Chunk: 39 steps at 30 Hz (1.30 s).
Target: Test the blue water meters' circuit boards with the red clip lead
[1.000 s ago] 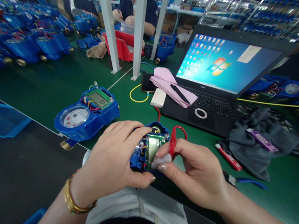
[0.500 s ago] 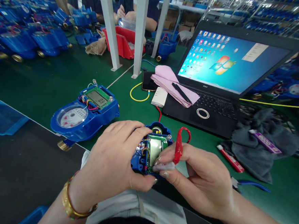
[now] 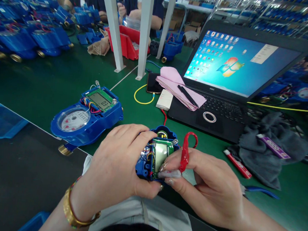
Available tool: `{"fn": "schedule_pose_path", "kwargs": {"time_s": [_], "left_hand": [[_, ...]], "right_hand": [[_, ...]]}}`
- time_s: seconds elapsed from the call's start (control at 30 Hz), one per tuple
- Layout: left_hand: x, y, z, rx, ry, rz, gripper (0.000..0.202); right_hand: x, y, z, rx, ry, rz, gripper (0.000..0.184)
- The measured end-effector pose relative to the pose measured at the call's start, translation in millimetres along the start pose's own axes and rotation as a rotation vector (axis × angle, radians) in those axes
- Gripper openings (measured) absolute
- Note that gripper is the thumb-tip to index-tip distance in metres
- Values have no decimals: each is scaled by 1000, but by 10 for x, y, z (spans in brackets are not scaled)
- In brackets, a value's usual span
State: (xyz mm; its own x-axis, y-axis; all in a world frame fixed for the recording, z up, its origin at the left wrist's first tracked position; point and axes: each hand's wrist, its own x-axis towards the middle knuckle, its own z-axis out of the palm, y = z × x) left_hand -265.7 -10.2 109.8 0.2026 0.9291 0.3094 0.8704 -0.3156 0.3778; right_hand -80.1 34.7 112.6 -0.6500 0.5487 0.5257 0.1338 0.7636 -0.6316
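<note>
My left hand (image 3: 121,162) is wrapped round a blue water meter (image 3: 142,166) at the table's front edge. The meter's lid is off, baring a green circuit board with a blank LCD screen (image 3: 161,156) and coloured wires. Between thumb and forefinger my right hand (image 3: 204,182) pinches a small whitish connector (image 3: 169,174) on a red cable (image 3: 185,153). The connector's tip meets the lower edge of the board; its contact is hidden. Left of my hands lies a second open water meter (image 3: 93,116), its screen lit with digits.
A laptop (image 3: 209,109) stands behind my hands, with pink paper (image 3: 172,85) and a pen on it. A phone (image 3: 152,83) lies beside it. On the right are a grey cloth (image 3: 262,147), red tube (image 3: 237,164) and blue-handled pliers (image 3: 262,191). White posts (image 3: 145,34) rise ahead; co-workers sit beyond.
Almost nothing differs. Both hands keep their hold on the meter and connector, and the view has shifted very slightly. A co-worker's hand across the table has moved a little.
</note>
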Motion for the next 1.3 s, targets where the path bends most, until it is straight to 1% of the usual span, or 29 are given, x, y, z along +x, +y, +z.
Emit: {"fn": "schedule_pose_path", "kwargs": {"time_s": [0.3, 0.57, 0.77, 0.87, 0.93, 1.03, 1.2, 1.3], "left_hand": [[15, -4, -4, -7, 10, 0, 55], [17, 4, -11, -42, -8, -20, 60], [23, -7, -15, -56, 13, -11, 60], [26, -15, -13, -55, 16, -3, 61], [28, -13, -14, -60, 13, 2, 61], [28, -6, -17, -67, 8, -2, 59], [25, -4, -14, -55, 34, 13, 57], [26, -8, 1, -51, 37, 10, 57]], "right_hand": [[2, 1, 5, -1, -22, -5, 6], [-6, -24, -18, -25, -122, -62, 11], [6, -33, 10, -16, -122, -119, 13], [-5, -13, 38, 2, -95, -139, 11], [-10, -2, 52, 6, -82, -137, 10], [-5, 1, 57, 7, -94, -124, 9], [1, -8, 54, 9, -81, -124, 9], [-4, -3, 61, 11, -79, -91, 8]]}}
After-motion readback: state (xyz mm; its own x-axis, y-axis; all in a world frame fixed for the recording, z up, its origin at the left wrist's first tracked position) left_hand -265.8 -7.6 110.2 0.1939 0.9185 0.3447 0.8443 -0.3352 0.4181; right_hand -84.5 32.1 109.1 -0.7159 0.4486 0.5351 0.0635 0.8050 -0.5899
